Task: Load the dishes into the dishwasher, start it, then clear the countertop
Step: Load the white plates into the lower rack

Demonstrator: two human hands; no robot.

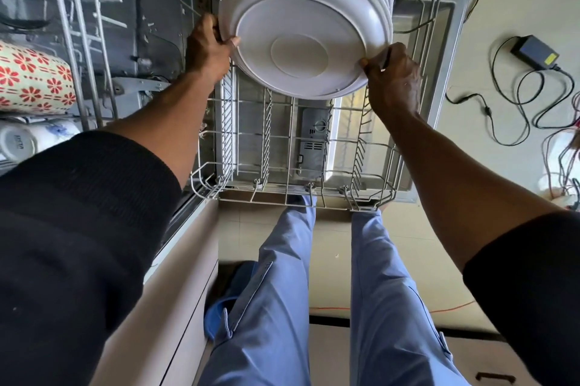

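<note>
Several white plates [307, 18] stand on edge in a row at the far end of the lower dishwasher rack [282, 194], which is pulled out over the open door. My left hand [208, 49] grips the left rim of the nearest plate, thumb on its underside. My right hand [392, 78] pinches the same plate's right rim. The near half of the rack holds nothing.
The upper rack [78, 40] at left carries a flower-patterned mug [34, 78] and a white cup [22, 142]. A black power adapter [535, 51] and loose cables [508, 109] lie on the floor at right. My legs stand at the rack's front edge.
</note>
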